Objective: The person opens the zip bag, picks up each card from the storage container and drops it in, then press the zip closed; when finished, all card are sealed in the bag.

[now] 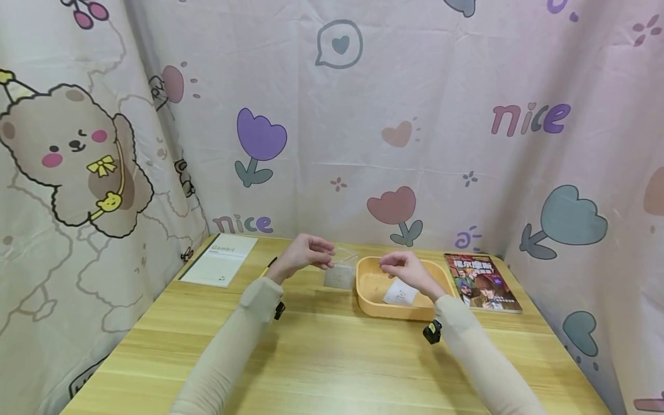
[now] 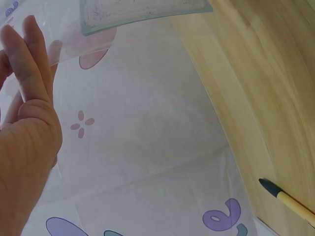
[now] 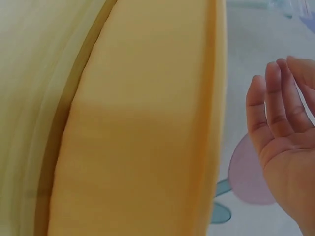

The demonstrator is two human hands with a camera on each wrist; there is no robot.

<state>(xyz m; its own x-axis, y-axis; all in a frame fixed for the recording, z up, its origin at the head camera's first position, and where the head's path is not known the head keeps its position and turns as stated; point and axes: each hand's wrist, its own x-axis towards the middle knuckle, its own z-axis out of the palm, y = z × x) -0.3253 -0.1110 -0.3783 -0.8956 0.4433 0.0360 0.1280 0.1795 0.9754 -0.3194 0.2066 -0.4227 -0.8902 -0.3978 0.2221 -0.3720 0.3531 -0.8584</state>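
In the head view my left hand (image 1: 306, 253) pinches the upper part of a clear plastic bag (image 1: 339, 275), whose lower part looks greyish. The left wrist view shows the see-through bag (image 2: 147, 11) at the top edge, with a green-grey border around a pale patch. Over a yellow plastic basket (image 1: 396, 311) hovers my right hand (image 1: 407, 270), its fingers loosely bent and nothing visible between them. A small white packet or paper (image 1: 400, 293) with a faint print lies inside the basket. The basket's wall (image 3: 138, 123) fills much of the right wrist view.
A white notebook (image 1: 220, 259) marked "Gambit" lies at the table's back left. Behind my left wrist is a yellow pen (image 2: 290, 201) with a black end. To the basket's right lies a colourful comic-style book (image 1: 482, 282). A printed curtain (image 1: 321, 144) hangs behind the wooden table (image 1: 332, 363).
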